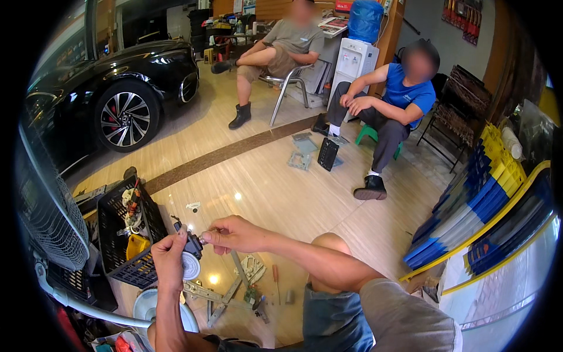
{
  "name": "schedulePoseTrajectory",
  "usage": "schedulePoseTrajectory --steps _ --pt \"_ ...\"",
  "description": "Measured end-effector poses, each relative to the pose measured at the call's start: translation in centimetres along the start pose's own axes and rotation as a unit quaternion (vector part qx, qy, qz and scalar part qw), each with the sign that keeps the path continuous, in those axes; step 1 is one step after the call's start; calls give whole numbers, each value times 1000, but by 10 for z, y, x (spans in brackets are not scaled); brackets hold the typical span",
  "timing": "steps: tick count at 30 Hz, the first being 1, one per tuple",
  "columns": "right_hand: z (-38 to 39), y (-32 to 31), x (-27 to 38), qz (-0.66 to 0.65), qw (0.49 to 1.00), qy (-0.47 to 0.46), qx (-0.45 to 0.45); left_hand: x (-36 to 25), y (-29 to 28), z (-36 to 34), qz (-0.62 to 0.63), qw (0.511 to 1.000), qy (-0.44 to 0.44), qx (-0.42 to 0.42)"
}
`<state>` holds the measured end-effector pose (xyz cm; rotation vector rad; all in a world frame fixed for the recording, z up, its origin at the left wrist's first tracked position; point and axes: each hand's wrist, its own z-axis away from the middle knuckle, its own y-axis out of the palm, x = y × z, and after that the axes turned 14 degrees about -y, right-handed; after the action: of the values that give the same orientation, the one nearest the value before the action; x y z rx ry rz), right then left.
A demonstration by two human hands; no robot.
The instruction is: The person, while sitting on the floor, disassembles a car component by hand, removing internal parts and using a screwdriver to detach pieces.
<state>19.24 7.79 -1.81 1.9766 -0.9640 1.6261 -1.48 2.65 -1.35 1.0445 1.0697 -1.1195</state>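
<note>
My left hand (168,258) is closed around a small black mechanical part (192,245), held up off the floor. A pale round disc (190,266) sits at its lower end, and a short dark piece sticks out at its top. My right hand (237,234) comes in from the right with thumb and fingers pinched together at the part's right side. Something small and shiny shows at those fingertips, too small to name. Below my hands, metal arms (226,305) and a red-handled screwdriver (275,274) lie on the floor.
A black crate (126,234) of parts stands left, near a fan (56,205) and a blue-white round container (155,308). Two people sit ahead, one on a green stool (368,134). Flat plates (300,158) lie before them. A black car (117,88) stands far left; blue-yellow packages (469,199) line the right.
</note>
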Motion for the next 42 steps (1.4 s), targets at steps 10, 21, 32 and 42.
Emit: schedulePoseTrajectory --steps 10,21,32,42 --pt "1 -3 2 -18 999 33 -10 3 -1 -2 6 1000 7 11" --pt "0 -7 -2 -2 1000 -1 7 2 0 -3 4 1000 14 1" --pt "0 -5 -2 -37 998 -44 0 -4 3 0 19 1000 24 5" --pt "4 -1 -1 -58 990 -120 -44 -5 6 -2 -5 999 36 -4"
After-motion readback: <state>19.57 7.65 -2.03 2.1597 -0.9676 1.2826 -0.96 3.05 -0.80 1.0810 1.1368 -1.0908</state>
